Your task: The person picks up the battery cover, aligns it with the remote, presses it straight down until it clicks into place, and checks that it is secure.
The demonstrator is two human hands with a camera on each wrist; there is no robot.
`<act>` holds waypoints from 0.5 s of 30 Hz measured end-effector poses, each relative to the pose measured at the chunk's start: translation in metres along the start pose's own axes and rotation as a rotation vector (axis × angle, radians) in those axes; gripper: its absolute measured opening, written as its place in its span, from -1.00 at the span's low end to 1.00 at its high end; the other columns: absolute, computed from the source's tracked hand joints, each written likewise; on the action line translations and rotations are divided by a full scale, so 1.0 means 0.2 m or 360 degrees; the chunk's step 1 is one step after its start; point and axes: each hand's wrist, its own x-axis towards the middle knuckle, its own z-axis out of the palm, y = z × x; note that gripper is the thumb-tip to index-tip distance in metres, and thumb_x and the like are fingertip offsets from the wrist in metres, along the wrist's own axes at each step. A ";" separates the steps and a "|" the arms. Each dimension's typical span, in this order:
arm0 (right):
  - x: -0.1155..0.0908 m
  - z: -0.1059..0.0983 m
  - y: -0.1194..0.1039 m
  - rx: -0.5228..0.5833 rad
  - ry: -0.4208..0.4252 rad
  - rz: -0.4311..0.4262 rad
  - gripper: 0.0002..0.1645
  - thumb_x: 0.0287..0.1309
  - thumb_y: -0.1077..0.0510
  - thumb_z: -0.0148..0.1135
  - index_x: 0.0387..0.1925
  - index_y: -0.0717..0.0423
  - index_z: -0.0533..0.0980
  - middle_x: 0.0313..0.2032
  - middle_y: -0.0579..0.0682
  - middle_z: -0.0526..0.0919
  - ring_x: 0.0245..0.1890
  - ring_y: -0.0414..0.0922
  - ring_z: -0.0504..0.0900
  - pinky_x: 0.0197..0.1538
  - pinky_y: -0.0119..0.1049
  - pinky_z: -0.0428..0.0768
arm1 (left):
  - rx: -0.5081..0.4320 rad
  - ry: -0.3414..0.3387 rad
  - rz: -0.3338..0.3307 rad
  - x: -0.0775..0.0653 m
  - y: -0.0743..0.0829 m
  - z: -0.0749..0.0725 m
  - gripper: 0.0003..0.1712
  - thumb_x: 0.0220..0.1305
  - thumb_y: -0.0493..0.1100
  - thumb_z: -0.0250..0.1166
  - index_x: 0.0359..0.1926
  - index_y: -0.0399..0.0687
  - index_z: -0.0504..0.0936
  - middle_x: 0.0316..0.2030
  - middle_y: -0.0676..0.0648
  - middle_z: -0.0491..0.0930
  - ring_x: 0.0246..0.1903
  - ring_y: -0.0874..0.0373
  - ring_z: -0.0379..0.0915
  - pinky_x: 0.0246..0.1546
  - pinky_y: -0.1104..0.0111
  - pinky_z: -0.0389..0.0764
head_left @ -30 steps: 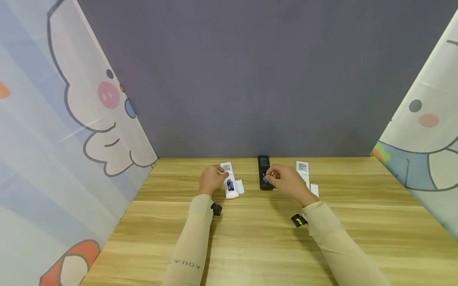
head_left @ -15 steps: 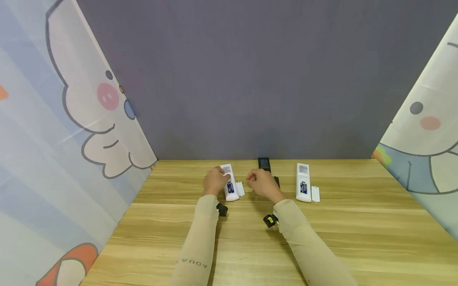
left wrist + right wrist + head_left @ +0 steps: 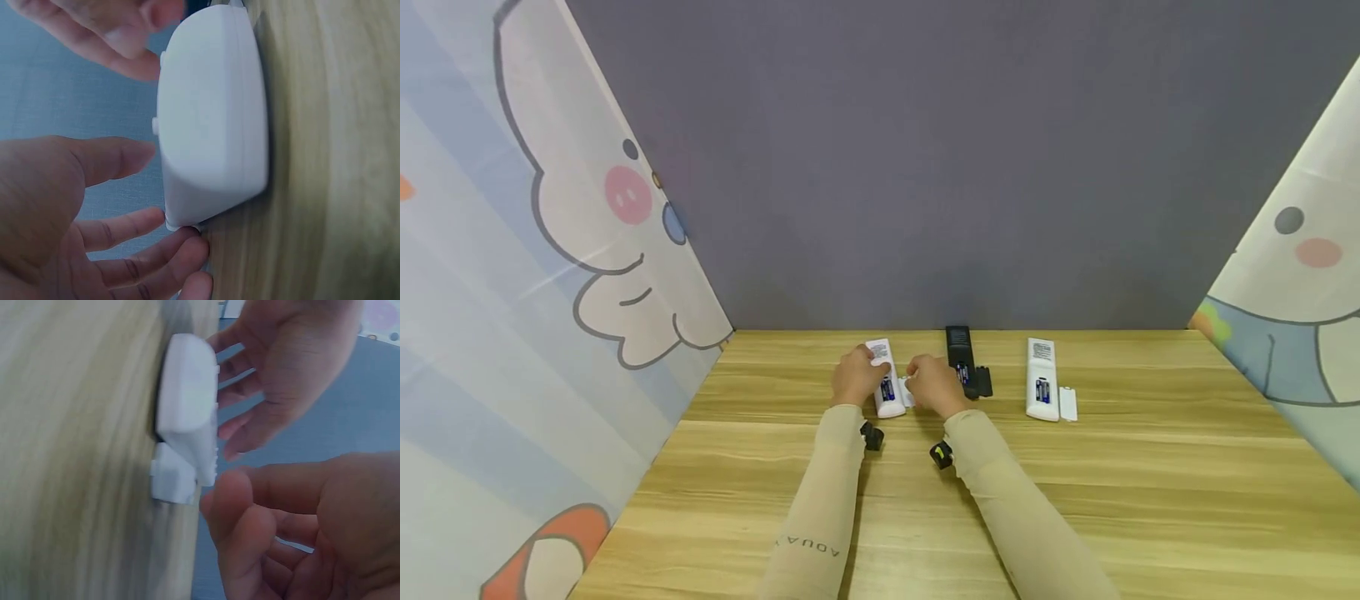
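Observation:
A white remote control (image 3: 889,402) lies back side up with its battery bay uncovered and blue batteries inside. My left hand (image 3: 857,377) is at its left side: in the left wrist view the fingers (image 3: 144,220) touch its edge and the thumb reaches over its top. A white battery cover (image 3: 174,475) lies flat beside the remote, on its right. My right hand (image 3: 934,384) is close over that cover, overlapping part of it in the head view. In the right wrist view its fingers are loosely bent, thumb and index close together, with nothing visible between them.
Right of my right hand lies a black remote (image 3: 959,354) with batteries showing and its black cover (image 3: 983,382) alongside. Farther right are another white remote (image 3: 1041,367) with batteries and its white cover (image 3: 1067,404). A grey panel (image 3: 955,167) rises behind the wooden table (image 3: 925,533).
My right hand has moved left from over the black remote to the left white remote's cover, leaving the black remote in sight. My left hand has shifted slightly right along the white remote.

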 end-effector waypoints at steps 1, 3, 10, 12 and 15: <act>0.01 0.01 0.00 -0.0026 -0.0011 0.0004 -0.67 0.38 0.18 0.25 0.10 0.21 0.62 -0.31 0.10 0.79 -0.66 -0.17 0.64 -0.49 -0.34 0.52 | -0.0005 0.0001 -0.0007 0.00 0.00 0.00 -0.55 0.29 0.06 0.41 0.05 -0.13 0.64 -0.06 -0.22 0.73 -0.18 -0.13 0.67 -0.22 0.07 0.64; 0.02 0.03 0.01 -0.0091 -0.0021 -0.0006 -0.63 0.38 0.17 0.26 0.15 0.21 0.61 -0.13 0.14 0.78 -0.66 -0.19 0.63 -0.42 -0.32 0.56 | -0.0008 0.0003 -0.0018 0.00 0.00 0.00 -0.55 0.29 0.06 0.41 0.05 -0.13 0.64 -0.07 -0.21 0.73 -0.19 -0.12 0.67 -0.24 0.08 0.63; 0.04 0.05 0.02 -0.0169 -0.0035 -0.0011 -0.55 0.38 0.20 0.26 0.25 0.20 0.56 -0.06 0.17 0.77 -0.71 -0.20 0.60 -0.38 -0.32 0.58 | -0.0017 -0.0005 -0.0015 0.00 0.01 0.01 -0.53 0.30 0.06 0.41 0.07 -0.15 0.62 -0.09 -0.22 0.72 -0.24 -0.10 0.66 -0.30 0.13 0.62; 0.03 0.05 0.02 -0.0168 -0.0046 -0.0019 -0.53 0.37 0.21 0.27 0.27 0.21 0.55 -0.14 0.15 0.78 -0.72 -0.20 0.59 -0.41 -0.34 0.57 | -0.0021 0.0003 -0.0017 0.00 0.02 0.01 -0.52 0.29 0.06 0.42 0.07 -0.16 0.62 -0.08 -0.23 0.71 -0.22 -0.12 0.67 -0.28 0.12 0.63; 0.04 0.05 0.03 -0.0219 -0.0040 -0.0050 -0.54 0.34 0.20 0.31 0.24 0.22 0.57 -0.18 0.14 0.79 -0.69 -0.20 0.59 -0.36 -0.30 0.60 | -0.0026 0.0022 -0.0012 0.00 0.02 0.02 -0.49 0.26 0.06 0.45 0.07 -0.18 0.61 -0.08 -0.26 0.70 -0.19 -0.16 0.67 -0.25 0.08 0.65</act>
